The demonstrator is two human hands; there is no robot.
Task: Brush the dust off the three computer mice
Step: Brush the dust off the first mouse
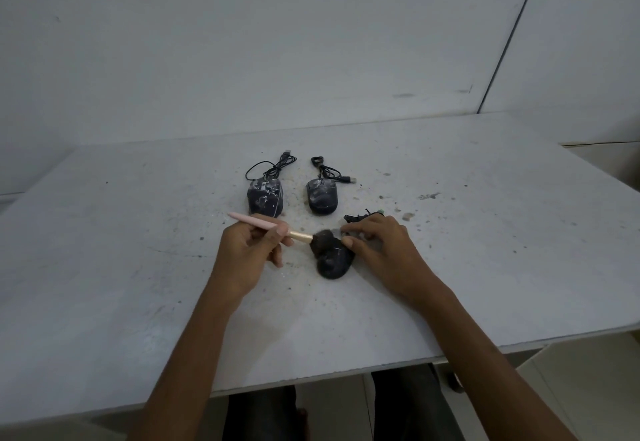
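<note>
Three black computer mice lie on the white table [138,267]. The near mouse [334,262] sits in the middle; my right hand [381,246] pinches its front end between thumb and fingers. My left hand [249,250] grips a pink-handled brush [263,225] whose dark bristles touch the near mouse's front left. Two dusty mice sit farther back: the left mouse [266,198] and the right mouse [322,195], each with a coiled black cable behind it. The near mouse's bundled cable [356,217] pokes out behind my right hand.
Pale dust and dark specks are scattered on the table around the mice. A white wall stands right behind the table. The table's front edge runs below my forearms, with my legs under it.
</note>
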